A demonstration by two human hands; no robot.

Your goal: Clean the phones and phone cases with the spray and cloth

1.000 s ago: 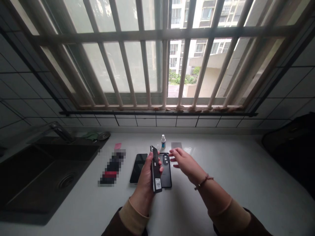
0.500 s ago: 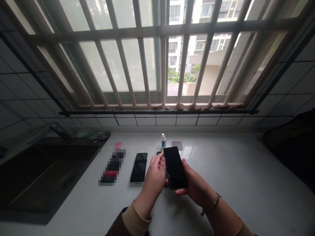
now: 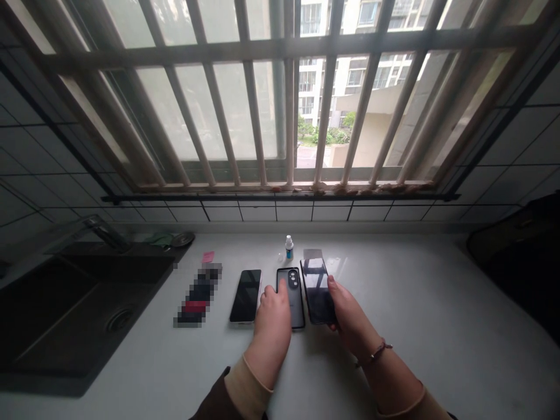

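My right hand (image 3: 350,318) grips a dark phone (image 3: 317,289) by its right edge, screen up, low over the white counter (image 3: 429,326). My left hand (image 3: 273,315) rests on a black phone case (image 3: 292,294) with a camera cut-out, fingers curled on its left edge. The case lies flat between the held phone and a second phone (image 3: 246,296), which lies screen up with a pale rim.
A small white bottle (image 3: 289,247) and a grey card (image 3: 312,254) stand behind the case. A blurred dark packet (image 3: 196,297) and a pink slip (image 3: 208,256) lie to the left. A dark sink (image 3: 65,303) with a faucet is far left; a dark object (image 3: 520,256) sits far right.
The phone went from my left hand, held on edge, into my right hand and came down flat beside the case. My left hand dropped onto the case.
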